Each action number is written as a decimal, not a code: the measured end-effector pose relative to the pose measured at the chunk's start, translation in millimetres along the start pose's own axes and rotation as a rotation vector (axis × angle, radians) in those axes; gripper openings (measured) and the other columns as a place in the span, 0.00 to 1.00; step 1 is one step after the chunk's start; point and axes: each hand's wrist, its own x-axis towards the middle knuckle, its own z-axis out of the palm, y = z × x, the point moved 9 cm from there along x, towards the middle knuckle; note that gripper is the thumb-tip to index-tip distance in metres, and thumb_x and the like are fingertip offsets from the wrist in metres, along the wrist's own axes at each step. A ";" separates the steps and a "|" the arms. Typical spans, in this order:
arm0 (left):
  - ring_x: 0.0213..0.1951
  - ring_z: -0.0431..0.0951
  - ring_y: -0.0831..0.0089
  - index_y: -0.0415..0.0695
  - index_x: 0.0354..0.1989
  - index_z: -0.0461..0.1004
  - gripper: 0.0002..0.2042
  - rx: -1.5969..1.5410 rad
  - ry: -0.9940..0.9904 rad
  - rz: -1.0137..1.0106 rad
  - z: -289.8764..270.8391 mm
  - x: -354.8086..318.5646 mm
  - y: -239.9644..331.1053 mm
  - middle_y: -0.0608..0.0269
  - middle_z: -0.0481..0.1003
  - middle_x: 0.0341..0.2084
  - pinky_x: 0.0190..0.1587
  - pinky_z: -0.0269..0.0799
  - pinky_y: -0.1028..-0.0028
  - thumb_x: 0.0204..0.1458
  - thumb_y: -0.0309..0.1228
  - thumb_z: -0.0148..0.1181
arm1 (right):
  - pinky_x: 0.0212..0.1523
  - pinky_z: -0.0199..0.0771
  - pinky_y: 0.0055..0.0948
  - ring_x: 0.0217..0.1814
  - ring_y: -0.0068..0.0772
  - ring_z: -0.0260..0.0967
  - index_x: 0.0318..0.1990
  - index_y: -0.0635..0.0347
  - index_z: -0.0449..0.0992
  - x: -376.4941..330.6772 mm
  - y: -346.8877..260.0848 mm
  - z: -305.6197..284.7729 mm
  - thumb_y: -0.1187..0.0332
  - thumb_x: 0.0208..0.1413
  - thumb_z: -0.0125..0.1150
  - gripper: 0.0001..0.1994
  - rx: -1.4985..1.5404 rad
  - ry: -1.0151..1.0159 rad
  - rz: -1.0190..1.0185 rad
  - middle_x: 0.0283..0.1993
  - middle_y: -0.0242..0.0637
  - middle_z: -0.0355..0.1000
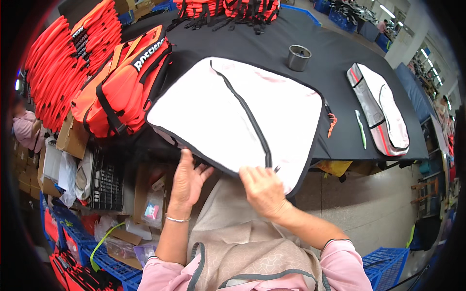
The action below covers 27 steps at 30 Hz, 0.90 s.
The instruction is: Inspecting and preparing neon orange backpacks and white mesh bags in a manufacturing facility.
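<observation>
A white rectangular fabric bag (218, 114) with black piped edges lies on the black-covered table, its near edge jutting over the table's front. A black zipper (247, 109) runs slantwise across its face. My right hand (262, 189) is closed on the near edge, close to the zipper's lower end; its fingertips are partly hidden. My left hand (188, 182) is just below the near-left edge, fingers apart and holding nothing. From the bag's right side hangs an orange cord pull (332, 123).
An orange backpack (121, 87) stands left of the bag, before stacked orange pieces (53, 72). Behind is a metal cup (299, 58). To the right lie a green-and-white toothbrush (361, 130) and a long grey-white pouch (381, 109). Blue crates (388, 264) stand on the floor.
</observation>
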 end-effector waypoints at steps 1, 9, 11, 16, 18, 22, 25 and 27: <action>0.64 0.54 0.63 0.49 0.70 0.49 0.40 0.082 0.038 0.023 -2.6 -0.3 -6.3 0.66 0.52 0.66 0.59 0.55 0.56 0.55 0.56 0.59 | 0.38 0.73 0.35 0.36 0.41 0.72 0.42 0.60 0.74 -4.6 -8.0 5.1 0.72 0.47 0.63 0.13 0.013 -0.012 -0.002 0.36 0.39 0.74; 0.64 0.57 0.65 0.31 0.64 0.55 0.38 0.379 0.206 0.262 -28.2 20.8 -4.9 0.48 0.58 0.62 0.67 0.49 0.67 0.50 0.38 0.67 | 0.45 0.69 0.39 0.39 0.43 0.72 0.43 0.59 0.75 7.4 41.3 -35.3 0.69 0.49 0.66 0.14 0.333 0.075 0.110 0.39 0.39 0.75; 0.64 0.56 0.62 0.31 0.63 0.58 0.36 0.375 0.254 0.291 -39.0 22.3 -6.5 0.47 0.55 0.62 0.67 0.50 0.68 0.47 0.34 0.66 | 0.48 0.68 0.41 0.46 0.46 0.72 0.46 0.60 0.76 12.8 86.7 -60.2 0.72 0.51 0.64 0.14 0.121 0.237 0.210 0.43 0.44 0.75; 0.61 0.60 0.63 0.33 0.63 0.59 0.34 0.338 0.223 0.291 -32.5 29.1 -14.0 0.50 0.58 0.58 0.65 0.54 0.69 0.47 0.31 0.64 | 0.66 0.57 0.40 0.67 0.50 0.59 0.61 0.66 0.64 -16.7 198.0 -50.4 0.71 0.57 0.60 0.24 -0.042 0.334 0.550 0.61 0.53 0.64; 0.59 0.62 0.64 0.33 0.62 0.60 0.33 0.371 0.205 0.315 -31.0 28.7 -14.0 0.53 0.60 0.56 0.63 0.56 0.69 0.46 0.30 0.64 | 0.67 0.55 0.39 0.68 0.48 0.58 0.63 0.66 0.62 -32.2 222.4 -28.1 0.70 0.57 0.59 0.27 0.194 0.356 0.645 0.61 0.53 0.63; 0.55 0.66 0.66 0.32 0.60 0.62 0.31 0.409 0.233 0.302 -39.6 21.0 -13.2 0.54 0.65 0.53 0.60 0.61 0.71 0.46 0.26 0.62 | 0.67 0.54 0.36 0.66 0.47 0.59 0.66 0.66 0.57 -42.7 224.5 -7.4 0.66 0.59 0.55 0.29 0.510 0.318 0.766 0.67 0.52 0.60; 0.52 0.70 0.68 0.31 0.60 0.62 0.29 0.417 0.236 0.265 -39.0 8.0 -6.6 0.55 0.69 0.51 0.57 0.64 0.73 0.46 0.24 0.61 | 0.64 0.56 0.33 0.63 0.43 0.61 0.66 0.66 0.58 -52.3 210.4 -10.9 0.67 0.59 0.56 0.28 0.570 0.211 0.854 0.65 0.49 0.62; 0.50 0.72 0.68 0.30 0.59 0.63 0.28 0.442 0.251 0.269 -43.0 -1.9 -1.5 0.55 0.71 0.50 0.57 0.65 0.73 0.46 0.24 0.61 | 0.63 0.58 0.32 0.62 0.41 0.63 0.65 0.67 0.59 -63.5 205.9 -7.8 0.68 0.59 0.56 0.28 0.565 0.172 0.847 0.65 0.48 0.64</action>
